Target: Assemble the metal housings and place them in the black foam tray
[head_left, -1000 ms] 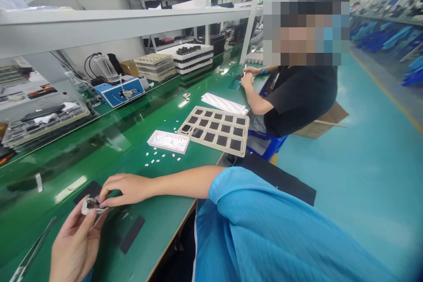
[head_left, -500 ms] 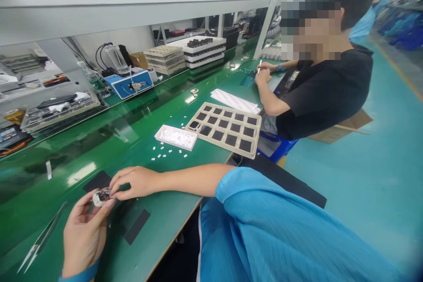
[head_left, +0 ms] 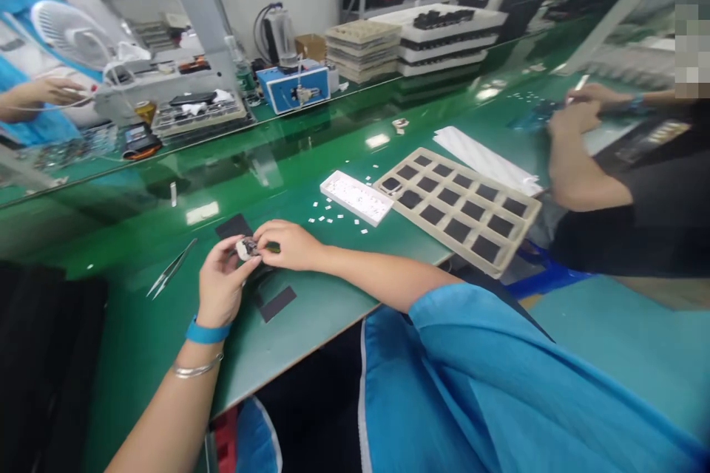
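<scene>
My left hand [head_left: 219, 285] grips a small white electronic part [head_left: 245, 247] just above the green bench [head_left: 138, 325]. My right hand [head_left: 288, 244] pinches the same part from the right side, fingers pressed onto its dark top. Black pads lie on the bench under and beside the hands, one [head_left: 277, 303] in front and one [head_left: 233, 225] behind. Metal tweezers [head_left: 171, 277] lie on the bench a little to the left of my left hand.
A white box of small chips [head_left: 356, 197] and scattered white chips [head_left: 333, 218] sit beyond my right hand. A beige compartment tray [head_left: 460, 205] lies to the right. A co-worker's arm [head_left: 577, 162] rests at the far right. A blue machine [head_left: 293, 87] and stacked trays [head_left: 363, 48] stand behind.
The view has swung left and down, so my hands and the part sit nearer the middle of the picture. Both hands keep their hold on the small part.
</scene>
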The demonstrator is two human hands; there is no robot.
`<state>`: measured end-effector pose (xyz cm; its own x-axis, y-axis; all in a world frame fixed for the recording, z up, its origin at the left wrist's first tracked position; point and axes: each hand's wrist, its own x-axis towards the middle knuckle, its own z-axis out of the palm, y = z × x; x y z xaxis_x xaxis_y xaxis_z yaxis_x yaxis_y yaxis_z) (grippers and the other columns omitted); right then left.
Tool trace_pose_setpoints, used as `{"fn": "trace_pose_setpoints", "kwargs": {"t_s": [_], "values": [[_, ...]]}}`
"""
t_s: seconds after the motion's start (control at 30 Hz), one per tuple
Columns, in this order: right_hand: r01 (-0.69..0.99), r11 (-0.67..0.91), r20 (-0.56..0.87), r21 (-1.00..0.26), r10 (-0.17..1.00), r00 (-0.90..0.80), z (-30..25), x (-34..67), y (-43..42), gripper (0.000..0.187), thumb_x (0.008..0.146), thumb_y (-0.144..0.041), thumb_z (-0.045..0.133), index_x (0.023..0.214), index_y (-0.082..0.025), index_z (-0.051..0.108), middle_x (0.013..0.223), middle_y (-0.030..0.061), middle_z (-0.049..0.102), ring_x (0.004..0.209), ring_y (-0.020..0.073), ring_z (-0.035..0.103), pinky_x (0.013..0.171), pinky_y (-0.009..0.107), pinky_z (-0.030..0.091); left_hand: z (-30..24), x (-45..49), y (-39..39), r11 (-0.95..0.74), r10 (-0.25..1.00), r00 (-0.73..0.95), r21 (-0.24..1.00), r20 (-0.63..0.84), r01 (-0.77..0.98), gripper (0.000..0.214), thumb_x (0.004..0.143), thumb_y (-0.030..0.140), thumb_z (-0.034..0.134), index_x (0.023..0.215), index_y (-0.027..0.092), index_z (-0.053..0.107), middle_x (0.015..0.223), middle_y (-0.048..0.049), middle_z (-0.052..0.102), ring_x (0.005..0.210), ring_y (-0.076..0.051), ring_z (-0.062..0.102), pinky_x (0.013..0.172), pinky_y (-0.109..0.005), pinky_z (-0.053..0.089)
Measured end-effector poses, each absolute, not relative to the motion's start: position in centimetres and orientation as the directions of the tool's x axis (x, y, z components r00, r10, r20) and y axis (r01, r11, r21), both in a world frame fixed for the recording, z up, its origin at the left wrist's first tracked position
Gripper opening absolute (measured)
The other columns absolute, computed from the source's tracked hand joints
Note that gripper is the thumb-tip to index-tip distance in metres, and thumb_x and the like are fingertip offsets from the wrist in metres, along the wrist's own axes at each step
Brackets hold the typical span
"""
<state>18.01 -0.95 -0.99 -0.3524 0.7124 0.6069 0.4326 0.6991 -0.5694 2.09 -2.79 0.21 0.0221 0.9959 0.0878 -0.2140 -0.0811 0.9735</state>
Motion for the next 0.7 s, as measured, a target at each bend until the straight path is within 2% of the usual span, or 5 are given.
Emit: {"fn": "trace_pose_setpoints", "kwargs": {"t_s": [0.13,0.27,0.37,0.57,0.7], "values": [[0.565,0.679,0.694,-0.469,0.679,-0.24,0.8,20.9,-0.3,0.009,0.078,-0.011,0.06,0.073,-0.018,0.064,0.094,0.0054,0.071,0.095,0.0182,0.064,0.092,0.032,0.049,0.4,1.6,-2.6,0.058,0.995,0.093,0.94,-0.028,-0.337,0.056,0.052,0.023,0.091,0.104,0.022,0.07,0.103,-0.0045,0.071,0.092,-0.017,0.069,0.08,-0.026,0.058],[0.832,0.319,0.628,-0.454,0.777,0.044,3.3,27.6,1.0,0.011,0.072,-0.009,0.059,0.068,-0.018,0.063,0.089,0.0087,0.07,0.093,0.0267,0.064,0.092,0.045,0.048,0.5,1.0,-2.3,0.137,0.988,0.129,0.891,-0.089,-0.434,0.053,0.056,0.023,0.089,0.106,0.023,0.07,0.105,-0.0051,0.072,0.095,-0.019,0.07,0.081,-0.026,0.058],[0.849,0.145,0.564,-0.508,0.801,0.201,4.1,30.0,1.8,0.01,0.072,-0.009,0.059,0.068,-0.017,0.064,0.09,0.0118,0.07,0.095,0.0303,0.064,0.094,0.05,0.046,0.3,0.7,-2.2,0.15,0.98,0.186,0.88,-0.072,-0.45,0.052,0.059,0.021,0.087,0.108,0.021,0.069,0.103,-0.0058,0.072,0.094,-0.019,0.07,0.082,-0.028,0.058],[0.409,0.489,0.505,-0.77,0.859,-0.077,2.6,22.0,-1.8,0.01,0.081,-0.027,0.063,0.08,-0.02,0.069,0.084,0.0018,0.072,0.082,0.0183,0.067,0.081,0.033,0.052,0.0,0.6,-2.5,0.151,0.962,0.273,0.885,-0.029,-0.441,0.062,0.057,0.022,0.088,0.114,0.022,0.066,0.102,-0.0058,0.072,0.091,-0.02,0.07,0.081,-0.031,0.058],[0.347,0.528,0.518,-0.775,0.846,-0.129,1.6,18.2,-3.8,0.008,0.08,-0.023,0.062,0.076,-0.019,0.068,0.081,0.0007,0.072,0.078,0.016,0.067,0.08,0.029,0.051,0.0,0.7,-2.7,0.127,0.953,0.302,0.9,0.005,-0.417,0.064,0.054,0.021,0.09,0.113,0.021,0.065,0.1,-0.0056,0.072,0.088,-0.018,0.069,0.082,-0.029,0.057]]}}
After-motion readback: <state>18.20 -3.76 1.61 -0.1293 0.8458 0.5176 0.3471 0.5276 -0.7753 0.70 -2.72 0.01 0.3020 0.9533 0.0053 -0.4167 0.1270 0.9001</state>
